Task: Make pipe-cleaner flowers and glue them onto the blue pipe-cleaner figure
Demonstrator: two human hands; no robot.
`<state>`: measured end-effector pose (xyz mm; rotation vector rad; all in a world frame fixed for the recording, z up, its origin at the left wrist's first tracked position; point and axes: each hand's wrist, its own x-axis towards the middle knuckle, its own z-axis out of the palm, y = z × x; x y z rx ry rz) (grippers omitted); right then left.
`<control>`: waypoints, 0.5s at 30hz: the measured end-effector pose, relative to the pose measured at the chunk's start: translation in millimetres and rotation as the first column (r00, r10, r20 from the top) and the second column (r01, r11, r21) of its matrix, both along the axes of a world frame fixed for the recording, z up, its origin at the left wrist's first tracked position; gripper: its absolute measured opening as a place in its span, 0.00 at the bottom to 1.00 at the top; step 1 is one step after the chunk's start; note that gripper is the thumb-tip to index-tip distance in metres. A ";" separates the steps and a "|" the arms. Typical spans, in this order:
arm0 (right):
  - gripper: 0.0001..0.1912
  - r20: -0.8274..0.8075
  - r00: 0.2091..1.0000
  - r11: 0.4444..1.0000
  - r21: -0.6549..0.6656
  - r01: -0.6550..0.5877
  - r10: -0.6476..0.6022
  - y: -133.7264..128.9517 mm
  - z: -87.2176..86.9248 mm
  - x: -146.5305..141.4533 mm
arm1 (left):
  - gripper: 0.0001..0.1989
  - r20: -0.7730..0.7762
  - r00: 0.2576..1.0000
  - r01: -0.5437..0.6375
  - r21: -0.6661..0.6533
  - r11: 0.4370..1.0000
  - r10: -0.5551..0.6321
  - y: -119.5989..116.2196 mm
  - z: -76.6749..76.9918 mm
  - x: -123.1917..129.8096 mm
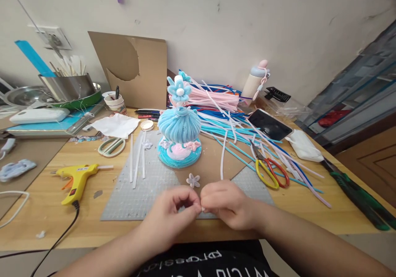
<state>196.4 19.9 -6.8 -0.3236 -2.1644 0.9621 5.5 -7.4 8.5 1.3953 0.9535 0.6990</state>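
My left hand (175, 213) and my right hand (227, 203) meet above the front edge of the grey cutting mat (119, 203). Both are closed, their fingertips pinched together around a tiny whitish bit (203, 209) that is mostly hidden. Just beyond them lies a small pale flower (193, 180) of fuzzy stems. Behind it stands a light blue fuzzy figure (179, 124) with a pleated skirt and flower top, on a round teal base (167, 157) with a pink patch.
A yellow glue gun (78, 178) and pale-handled scissors (111, 147) lie left. Red-and-yellow scissors (267, 170), pipe cleaners (216, 99), a phone (269, 123), a white packet (305, 145) and green-handled cutters (355, 194) are right. Cardboard (151, 71) leans behind.
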 end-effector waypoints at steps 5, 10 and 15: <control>0.10 -0.046 0.996 0.997 0.021 0.071 -0.070 -2.9 0.6 0.7 | 0.13 0.286 0.958 0.180 -0.547 0.818 -0.020 3.1 -4.0 -1.0; 0.12 -0.016 0.970 0.851 -0.484 0.206 -0.244 -3.1 -7.4 -8.4 | 0.06 -0.148 0.985 -0.025 0.361 0.932 0.084 -0.3 -2.6 -3.0; 0.16 -0.046 0.986 0.615 -0.786 0.062 -0.159 -4.6 -12.5 -14.3 | 0.08 -0.493 0.842 0.285 0.752 0.594 0.220 1.2 -8.6 -6.8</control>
